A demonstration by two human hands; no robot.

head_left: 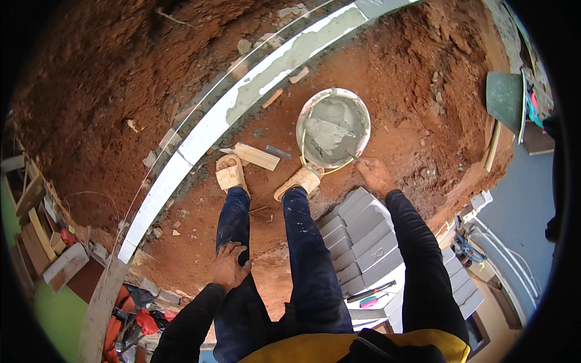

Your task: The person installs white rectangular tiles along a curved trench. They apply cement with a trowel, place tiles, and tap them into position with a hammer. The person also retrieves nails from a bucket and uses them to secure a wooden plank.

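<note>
A white bucket (365, 112) of wet grey mortar (333, 130) stands on the red soil in front of me, its yellow-sleeved handle hanging down on the near side. At its near right rim is my right hand (376, 176), fingers closed. A small dark piece shows at the fingertips, but what they grip is too small to make out. My left hand (230, 267) rests on my left thigh, holding nothing, its fingers laid over the trouser leg. Left of the bucket curves a row of white blocks (203, 138), with grey mortar smeared along its farther part.
Grey blocks (363, 236) are stacked near my right leg, with a black-handled tool (370, 291) on top. A wood offcut (257, 156) lies by my feet. A string (206, 97) runs along the block row. A green bucket (505, 100) sits at far right; timber scraps (39, 242) lie left.
</note>
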